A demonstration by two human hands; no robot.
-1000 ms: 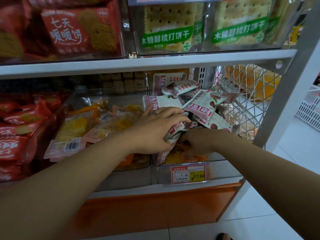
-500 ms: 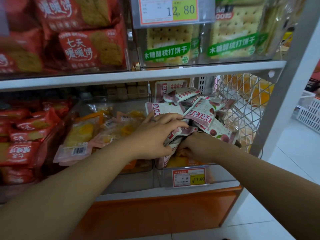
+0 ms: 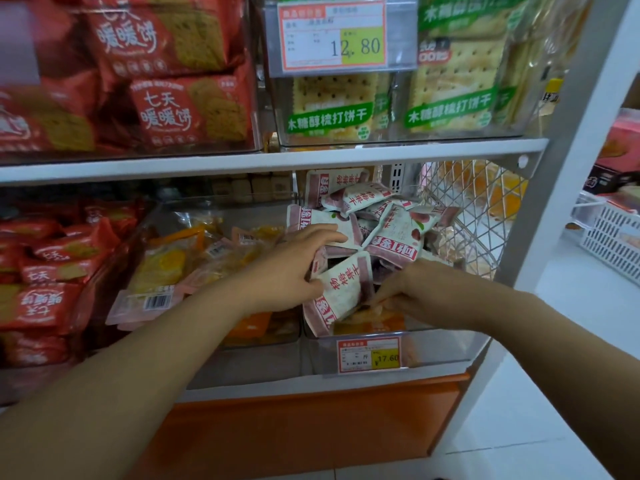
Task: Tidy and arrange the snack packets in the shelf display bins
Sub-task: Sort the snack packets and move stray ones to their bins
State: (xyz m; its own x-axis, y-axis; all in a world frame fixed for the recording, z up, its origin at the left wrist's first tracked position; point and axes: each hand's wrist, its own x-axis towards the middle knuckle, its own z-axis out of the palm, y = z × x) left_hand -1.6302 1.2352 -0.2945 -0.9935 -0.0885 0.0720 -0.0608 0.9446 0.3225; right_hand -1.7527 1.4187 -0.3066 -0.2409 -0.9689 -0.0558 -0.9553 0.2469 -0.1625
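Orange base panel (image 3: 311, 427) is nearest, under the lower shelf (image 3: 242, 389). At the shelf's front edge, right end: clear bin (image 3: 440, 344), 17.60 price tag (image 3: 369, 355) on its front wall. Left hand (image 3: 294, 268) is over the bin's front-left corner. Grip narrow, thumb and fingers clamped on a pink-white packet (image 3: 343, 289) that stands tilted against the front wall. Right hand (image 3: 426, 292) is just beside that packet, fingertips down inside the bin front. Its grip: cannot tell, tips buried among packets. Behind both, a pile of the same packets (image 3: 384, 223) is heaped above the rim. Wire mesh panel (image 3: 464, 209) closes the shelf's right end. Neighbour bin to the left holds yellow packets (image 3: 166, 268). Further left: red packets (image 3: 38, 271). Upper shelf (image 3: 242, 161): red biscuit packs (image 3: 173, 109), green-label cracker packs (image 3: 450, 91), 12.80 tag (image 3: 334, 36).
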